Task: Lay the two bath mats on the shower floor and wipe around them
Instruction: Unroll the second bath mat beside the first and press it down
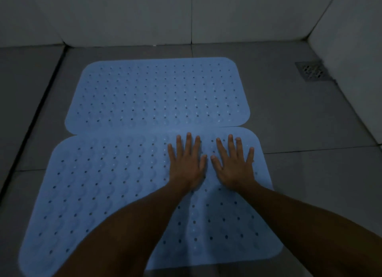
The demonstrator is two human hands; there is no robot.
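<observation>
Two pale blue bath mats, dotted with rows of small holes, lay flat on the grey tiled shower floor (299, 115): the far mat (157, 95) touching the near mat (99, 186) along one long edge. Left hand (187, 163) and right hand (234, 163) pressed flat on the near mat, fingers spread, gripping nothing. Forearms hid part of its near edge; dim light blurred detail. One drain (312, 70) sat far right.

A square metal floor drain (313, 71) is sitting in the far right corner, where pale tiled walls (128, 14) are meeting the grey tiles.
</observation>
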